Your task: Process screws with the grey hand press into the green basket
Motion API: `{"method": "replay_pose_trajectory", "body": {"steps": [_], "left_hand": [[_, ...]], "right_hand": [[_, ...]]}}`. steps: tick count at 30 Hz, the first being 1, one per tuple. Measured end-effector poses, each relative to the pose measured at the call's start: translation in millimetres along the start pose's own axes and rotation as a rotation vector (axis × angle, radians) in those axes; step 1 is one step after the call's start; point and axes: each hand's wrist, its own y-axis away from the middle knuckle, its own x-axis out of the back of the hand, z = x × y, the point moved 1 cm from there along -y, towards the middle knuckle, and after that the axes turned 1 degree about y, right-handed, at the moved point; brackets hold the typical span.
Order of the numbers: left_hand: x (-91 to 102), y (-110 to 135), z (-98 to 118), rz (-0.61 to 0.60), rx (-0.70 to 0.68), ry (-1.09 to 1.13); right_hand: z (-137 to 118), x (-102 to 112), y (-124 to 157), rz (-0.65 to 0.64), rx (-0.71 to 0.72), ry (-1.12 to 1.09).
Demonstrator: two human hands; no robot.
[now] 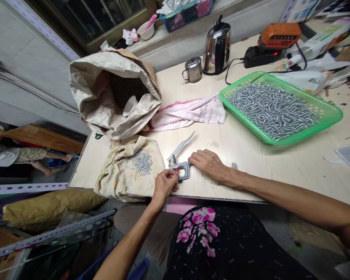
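Observation:
A grey spring-loaded lever tool [184, 171] lies near the table's front edge, its curved lever raised toward the back. My right hand [208, 165] is closed at the tool's right end, fingers curled down over it. At the tool's left end, beside a small red part, my left hand [165, 183] pinches with thumb and fingers; whatever is between the fingertips is hidden. Just left of that hand, a heap of small silvery metal pins [142, 162] sits on a crumpled yellowish patterned cloth [121, 181].
A green basket [305, 138] of many metal pins stands on the right. An open sack [87, 89] holds dark material and a white cup [130, 105]. Behind are a pink-white towel [189, 112], steel mug [193, 70], kettle [217, 46] and orange battery [280, 35]. Another person sits far left.

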Motion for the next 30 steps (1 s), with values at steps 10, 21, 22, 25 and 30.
{"method": "replay_pose_trajectory", "body": {"steps": [10,21,22,25,30], "left_hand": [[0.2,-3,3,-0.034,-0.027,-0.061],[1.1,-4,-4,-0.020,0.010,0.017],[1.3,-4,-4,-0.024,0.012,0.009],[1.5,-4,-4,-0.053,0.028,-0.019],[1.4,-3,-4,-0.075,0.078,-0.012]], "right_hand": [[-1,-1,0,0.104,-0.010,0.007],[2,-1,-3,-0.001,-0.016,-0.020],[3,-1,-3,-0.020,-0.014,-0.028],[5,-1,-6,-0.096,-0.015,-0.052],[7,12,-11,-0.267,-0.061,-0.155]]}}
